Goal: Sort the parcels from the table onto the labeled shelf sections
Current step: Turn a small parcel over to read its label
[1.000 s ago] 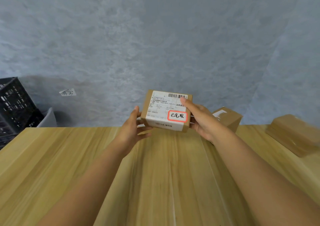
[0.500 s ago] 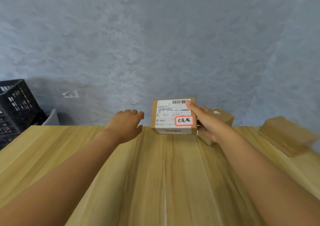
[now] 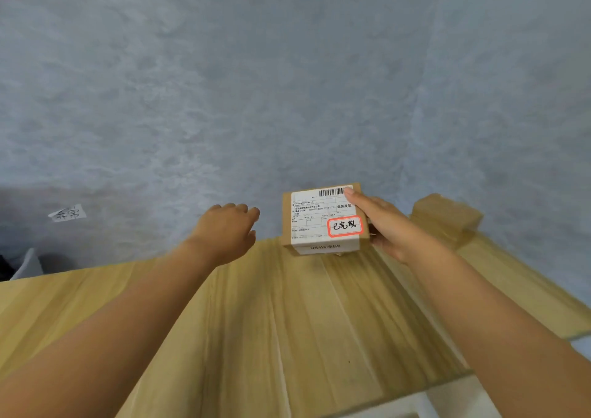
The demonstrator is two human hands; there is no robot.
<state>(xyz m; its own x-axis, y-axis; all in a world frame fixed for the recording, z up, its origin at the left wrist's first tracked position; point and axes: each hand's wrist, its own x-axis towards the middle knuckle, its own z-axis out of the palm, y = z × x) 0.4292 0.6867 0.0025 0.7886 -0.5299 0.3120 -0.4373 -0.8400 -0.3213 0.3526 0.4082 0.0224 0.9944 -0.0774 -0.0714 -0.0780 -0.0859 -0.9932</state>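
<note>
A small brown cardboard parcel with a white shipping label and a red-framed handwritten sticker is held up at the far edge of the wooden table. My right hand grips its right side, thumb lying across the label. My left hand hovers to the left of the parcel, apart from it, fingers loosely curled and holding nothing. A second brown parcel lies on the table just behind my right hand.
A grey textured wall rises behind the table, with a handwritten paper label stuck to it at the left. A pale object shows at the left edge, below the table line. The table's right edge runs diagonally at the lower right.
My left hand has let go of the parcel and drawn off to the left; my right hand alone carries it now. The view has swung, the black crate at left has left the frame.
</note>
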